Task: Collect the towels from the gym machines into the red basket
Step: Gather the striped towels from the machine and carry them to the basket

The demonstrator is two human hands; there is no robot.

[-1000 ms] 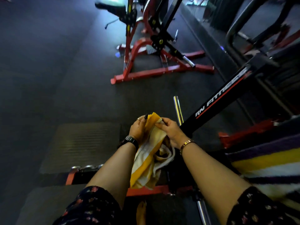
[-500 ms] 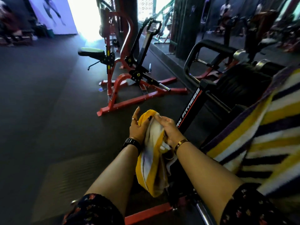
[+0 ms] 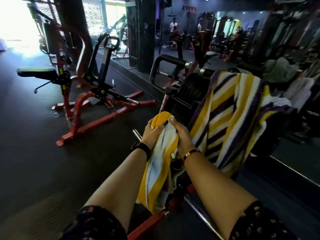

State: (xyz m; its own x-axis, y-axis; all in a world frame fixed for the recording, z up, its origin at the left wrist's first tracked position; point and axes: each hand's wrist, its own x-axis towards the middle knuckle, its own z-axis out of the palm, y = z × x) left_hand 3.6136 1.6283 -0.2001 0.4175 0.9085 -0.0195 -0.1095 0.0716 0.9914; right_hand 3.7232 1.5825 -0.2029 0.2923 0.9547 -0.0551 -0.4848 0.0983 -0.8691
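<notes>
Towel (image 3: 160, 172) hangs from left hand (image 3: 152, 134) and right hand (image 3: 182, 136) gripping its top.

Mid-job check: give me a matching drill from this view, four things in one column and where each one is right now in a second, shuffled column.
Things
1. yellow-and-white towel
2. purple-striped towel
3. black watch
4. gold bracelet

Places
A. worn on the right arm
B. draped over the black machine
C. gripped by the left hand and the right hand
D. worn on the left arm

Pairs: 1-C, 2-B, 3-D, 4-A
</notes>
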